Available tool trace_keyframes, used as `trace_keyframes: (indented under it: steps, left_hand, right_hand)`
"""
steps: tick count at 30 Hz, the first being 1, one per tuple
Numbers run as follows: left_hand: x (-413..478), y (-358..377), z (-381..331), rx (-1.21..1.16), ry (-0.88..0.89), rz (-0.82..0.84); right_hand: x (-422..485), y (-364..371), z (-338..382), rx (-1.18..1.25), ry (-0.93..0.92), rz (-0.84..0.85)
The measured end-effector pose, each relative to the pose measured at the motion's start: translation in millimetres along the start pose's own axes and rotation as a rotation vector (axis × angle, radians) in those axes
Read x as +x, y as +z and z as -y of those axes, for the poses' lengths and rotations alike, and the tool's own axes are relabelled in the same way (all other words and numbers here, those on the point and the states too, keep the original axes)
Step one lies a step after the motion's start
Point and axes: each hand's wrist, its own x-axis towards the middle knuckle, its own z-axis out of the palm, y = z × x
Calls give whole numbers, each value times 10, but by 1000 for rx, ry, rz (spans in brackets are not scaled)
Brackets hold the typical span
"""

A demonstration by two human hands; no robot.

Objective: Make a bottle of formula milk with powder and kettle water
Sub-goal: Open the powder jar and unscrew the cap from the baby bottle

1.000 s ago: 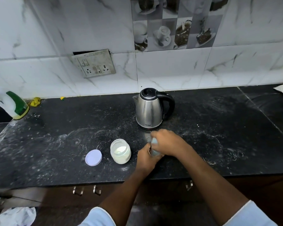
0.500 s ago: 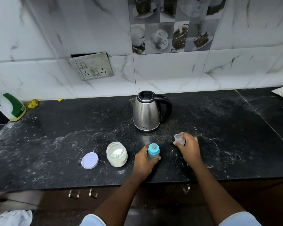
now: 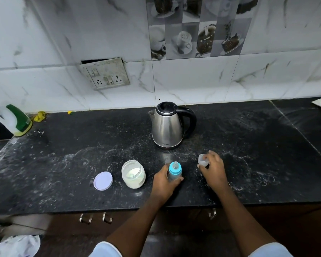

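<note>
Bottle (image 3: 175, 172), small, likely light and slick plastic, upright on the desk (image 3: 258, 154) before the kettle (image 3: 167, 127), left grip (image 3: 163, 184) curled round its body, right grip (image 3: 214, 170) pinching the clear cap (image 3: 202, 160) beside it, best steadied low and twisted at its top.

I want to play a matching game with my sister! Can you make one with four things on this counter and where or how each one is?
Things
1. kettle
2. powder jar
3. purple lid
4. baby bottle

Clues
A. gripped by the left hand
B. lying flat, left of the jar
C. open, white powder inside
D. standing behind the others, black handle

Pairs: 1-D, 2-C, 3-B, 4-A
</note>
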Motion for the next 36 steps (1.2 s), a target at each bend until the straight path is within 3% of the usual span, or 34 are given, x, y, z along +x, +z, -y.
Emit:
trace_keyframes:
  steps: [5,8,11,18,27,36]
  left_hand:
    - [-15,-7,-9,-4,6,-1]
    - [-39,-21,-35,-13,16,-8]
    - [-57,-32,-56,-41,18,-19]
    - [-66,-49,-76,-138,6,-5]
    - [-34,-20,-89,-157,-1,3]
    - [-48,-93,-151,-156,10,39]
  right_hand:
    - [-51,-93,344,18,-119,-135]
    - [-151,-55,599,147,-232,72]
    - [-239,88,758,95,-263,300]
    - [-252,320,764,47,-269,154]
    - [-65,158,761,29,-424,361]
    - [-7,98,753,72,-418,426]
